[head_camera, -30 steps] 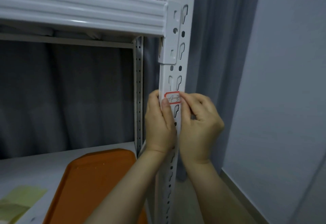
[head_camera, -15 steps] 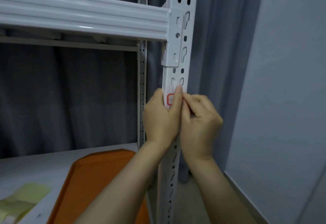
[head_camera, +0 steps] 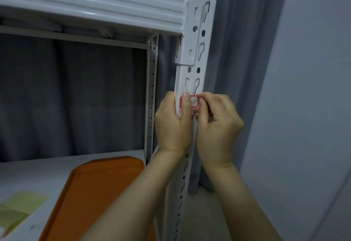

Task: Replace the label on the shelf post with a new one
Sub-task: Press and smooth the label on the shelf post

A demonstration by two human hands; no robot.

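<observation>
pinching a red-bordered label (head_camera: 194,102) on the shelf post (head_camera: 197,54)

the label is a small white rectangle with a thin red border and rounded corners. it carries dark handwritten marks too small to read. it sits on the front face of the white slotted post, just under a keyhole slot and some way below the bracket of the white shelf beam (head_camera: 91,7).

the left hand (head_camera: 172,125) grips the post, its fingers going round the left edge out of sight and its thumb lying upright over the label's left part. the right hand (head_camera: 218,126) is curled, its fingertips pinching the label's right edge.

an orange tray (head_camera: 98,189) and a yellow-green sheet (head_camera: 20,204) lie on the lower shelf. a grey curtain (head_camera: 76,98) hangs behind.
</observation>
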